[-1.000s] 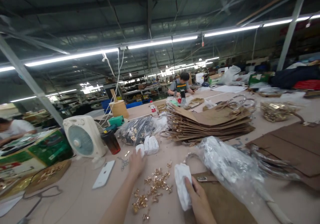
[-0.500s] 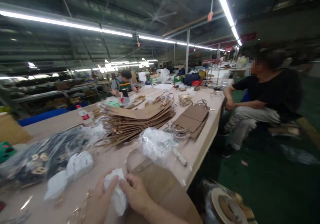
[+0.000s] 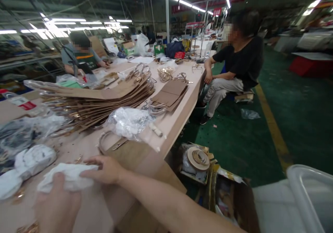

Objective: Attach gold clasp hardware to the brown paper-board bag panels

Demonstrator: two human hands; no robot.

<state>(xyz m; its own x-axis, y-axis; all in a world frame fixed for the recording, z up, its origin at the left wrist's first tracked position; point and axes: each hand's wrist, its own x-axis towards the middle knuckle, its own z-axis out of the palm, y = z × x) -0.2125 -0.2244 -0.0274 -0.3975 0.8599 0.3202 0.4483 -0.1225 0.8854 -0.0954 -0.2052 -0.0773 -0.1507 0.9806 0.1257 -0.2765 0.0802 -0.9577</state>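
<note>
A crumpled white cloth [image 3: 69,175] is between my two hands above the near part of the table. My left hand [image 3: 58,201] grips it from below, thumb pressed on its near side. My right hand [image 3: 106,170] pinches the cloth's right end between thumb and fingers. Beneath my right forearm lies a flat brown panel [image 3: 135,156] with a curved handle [image 3: 102,141], reaching over the table's edge. Left of my hands rests another bundled white cloth [image 3: 35,160]. Small gold metal pieces [image 3: 28,227] lie near my left wrist.
Beyond my hands lie a clear plastic bag [image 3: 130,122], a stack of brown panels [image 3: 104,101] and a smaller brown pile [image 3: 170,94]. One person sits right of the table [image 3: 179,122], another works across it. Boxes, a tape roll [image 3: 198,158] and a white bin [image 3: 299,191] stand at right.
My view has swung right and down. The cloth, formerly bunched upright between my hands, is now stretched out sideways, with my right hand at its right end.
</note>
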